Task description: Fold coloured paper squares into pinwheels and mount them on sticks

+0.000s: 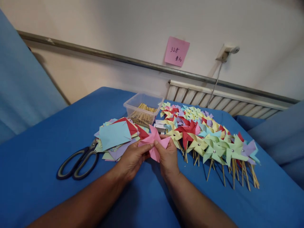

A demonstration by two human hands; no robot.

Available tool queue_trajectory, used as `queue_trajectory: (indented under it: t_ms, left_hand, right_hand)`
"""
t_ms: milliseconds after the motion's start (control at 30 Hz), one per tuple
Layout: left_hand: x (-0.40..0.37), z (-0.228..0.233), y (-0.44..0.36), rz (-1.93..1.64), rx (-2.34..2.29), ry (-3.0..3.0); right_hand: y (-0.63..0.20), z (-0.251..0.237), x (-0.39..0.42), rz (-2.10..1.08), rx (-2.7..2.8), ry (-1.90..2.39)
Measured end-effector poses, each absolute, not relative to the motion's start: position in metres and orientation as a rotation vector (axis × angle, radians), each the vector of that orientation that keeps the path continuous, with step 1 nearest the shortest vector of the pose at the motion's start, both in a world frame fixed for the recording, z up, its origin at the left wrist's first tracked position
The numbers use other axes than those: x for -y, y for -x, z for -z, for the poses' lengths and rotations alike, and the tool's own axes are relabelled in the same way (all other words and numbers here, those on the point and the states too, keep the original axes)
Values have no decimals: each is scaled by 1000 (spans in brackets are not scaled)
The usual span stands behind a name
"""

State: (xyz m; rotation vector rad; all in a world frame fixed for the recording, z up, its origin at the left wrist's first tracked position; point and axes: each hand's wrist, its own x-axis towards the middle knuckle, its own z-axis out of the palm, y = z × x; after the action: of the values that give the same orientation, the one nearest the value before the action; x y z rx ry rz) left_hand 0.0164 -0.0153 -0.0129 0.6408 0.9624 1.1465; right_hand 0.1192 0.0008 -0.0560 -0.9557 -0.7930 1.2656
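Observation:
A pink paper pinwheel (pixel 155 152) with folded blades is held above the blue tabletop between both hands. My left hand (pixel 134 158) grips its left side, thumb pressed near the centre. From the right, my right hand (pixel 169 158) pinches it, that thumb also at the middle. Fingers behind the paper are mostly hidden, and I cannot make out a pin or stick on it. Just left of my hands lies a pile of coloured paper squares (pixel 115 134), a light blue one on top. Scissors (pixel 78 161) rest with their blades partly under that pile.
Several finished pinwheels on sticks (pixel 214 148) cover the table's right side. Behind the paper stands a clear plastic box (pixel 142 109) of wooden sticks, with small white boxes (pixel 160 126) beside it. A metal rail (pixel 142 65) and a radiator (pixel 197 96) line the wall.

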Motion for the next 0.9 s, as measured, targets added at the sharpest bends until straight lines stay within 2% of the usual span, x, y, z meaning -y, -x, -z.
queue_trajectory:
  t_ms: [300, 567, 767, 900]
  left_hand:
    - [14, 10, -7, -1247, -1105, -684]
    - [2, 4, 15, -1373, -1007, -472]
    - [2, 4, 20, -1276, -965, -458]
    - [6, 5, 17, -1196, -948, -587]
  right_hand:
    - [-124, 54, 2, -1382, 815, 824]
    - [-125, 50, 10, -1109, 1024, 759]
    - [-129, 51, 17, -1004, 1463, 714]
    - [-131, 49, 16, -1021, 1491, 759]
